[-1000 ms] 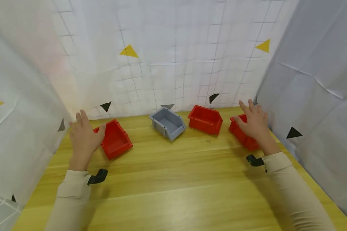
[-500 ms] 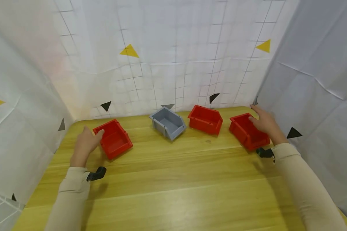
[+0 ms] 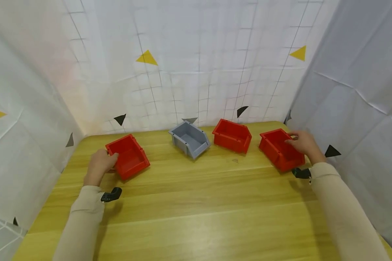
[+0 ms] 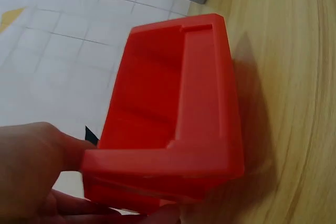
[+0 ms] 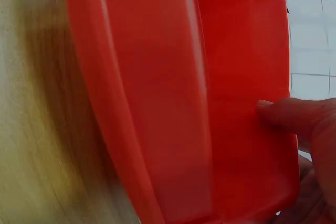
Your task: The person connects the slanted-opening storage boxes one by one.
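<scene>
At the left of the table, my left hand (image 3: 101,165) grips the near-left wall of a red storage bin (image 3: 129,158). In the left wrist view its thumb lies at the rim of that red bin (image 4: 202,87) and the fingers reach under the outer side. At the far right, my right hand (image 3: 304,143) pinches the right wall of another red storage bin (image 3: 276,156). The right wrist view shows the thumb (image 5: 286,113) inside this bin (image 5: 157,98), with the other fingers outside, partly hidden. Both bins have nothing in them.
Between the two held bins stand a grey storage bin (image 3: 189,139) and a third red bin (image 3: 232,135), near the back edge of the wooden table (image 3: 196,210). White sheets (image 3: 196,54) with grid lines and triangles rise behind and at both sides.
Both hands have come down from above the outer red bins, and their fingers have closed on the bins' side walls. The bins stand where they stood.
</scene>
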Action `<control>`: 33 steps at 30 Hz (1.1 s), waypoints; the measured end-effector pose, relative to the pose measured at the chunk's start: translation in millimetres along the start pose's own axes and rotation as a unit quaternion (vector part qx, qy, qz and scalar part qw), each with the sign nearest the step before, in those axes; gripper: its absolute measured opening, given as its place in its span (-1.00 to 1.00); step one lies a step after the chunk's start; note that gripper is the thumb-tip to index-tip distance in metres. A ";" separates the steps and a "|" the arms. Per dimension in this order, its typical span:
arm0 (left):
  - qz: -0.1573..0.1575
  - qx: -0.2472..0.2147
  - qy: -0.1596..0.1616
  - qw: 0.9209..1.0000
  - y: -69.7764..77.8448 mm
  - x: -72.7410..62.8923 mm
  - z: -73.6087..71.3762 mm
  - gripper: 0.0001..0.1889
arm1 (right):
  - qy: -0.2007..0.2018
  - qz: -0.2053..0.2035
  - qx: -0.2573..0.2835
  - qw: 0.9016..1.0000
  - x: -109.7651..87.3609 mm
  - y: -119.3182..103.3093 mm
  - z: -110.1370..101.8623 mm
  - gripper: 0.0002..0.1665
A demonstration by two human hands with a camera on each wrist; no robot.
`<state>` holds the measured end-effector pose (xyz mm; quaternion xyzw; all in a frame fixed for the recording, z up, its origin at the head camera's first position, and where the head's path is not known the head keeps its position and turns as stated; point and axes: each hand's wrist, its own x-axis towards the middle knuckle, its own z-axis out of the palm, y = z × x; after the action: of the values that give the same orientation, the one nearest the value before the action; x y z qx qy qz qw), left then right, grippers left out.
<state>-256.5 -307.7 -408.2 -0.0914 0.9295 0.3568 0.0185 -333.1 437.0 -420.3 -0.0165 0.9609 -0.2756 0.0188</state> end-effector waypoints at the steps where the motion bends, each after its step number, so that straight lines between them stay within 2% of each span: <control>1: -0.002 0.005 0.001 1.000 -1.0 1.1 0.5 -0.52 | -0.003 -0.003 -0.006 1.000 0.8 0.9 0.0 -0.38; 6: -0.012 0.003 0.001 1.000 -5.6 5.1 2.8 -0.51 | -0.033 -0.029 -0.046 0.998 2.7 1.6 0.5 -0.37; 10: -0.008 0.005 0.007 1.000 -6.8 5.2 3.6 -0.59 | -0.042 -0.035 -0.053 0.997 2.1 0.9 2.2 -0.43; 14: 0.011 0.052 0.015 0.998 -4.8 4.1 4.4 -0.62 | -0.029 -0.038 -0.047 0.998 1.6 0.7 2.8 -0.55; 17: 0.023 0.077 0.008 0.997 -0.5 1.0 6.1 -0.63 | -0.022 -0.038 -0.043 0.998 0.9 -0.7 2.2 -0.63; 21: 0.029 0.079 -0.017 0.996 8.3 -7.4 10.4 -0.65 | -0.012 -0.033 -0.042 0.999 -2.8 -7.4 0.1 -0.67; 25: 0.027 0.056 -0.037 0.997 19.3 -18.8 16.0 -0.65 | -0.002 -0.030 -0.044 0.999 -9.5 -20.4 -2.9 -0.66; 28: 0.030 0.046 -0.039 0.998 30.7 -28.7 20.1 -0.64 | 0.005 -0.027 -0.038 0.999 -15.9 -32.1 -4.3 -0.65; 33: 0.053 0.051 -0.031 0.997 53.4 -46.4 26.0 -0.66 | 0.020 -0.024 -0.024 0.999 -29.8 -55.7 -6.8 -0.63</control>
<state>-221.5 -244.1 -387.7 -0.0296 0.9491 0.3117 0.0328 -302.5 394.6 -384.2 -0.0344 0.9668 -0.2530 -0.0070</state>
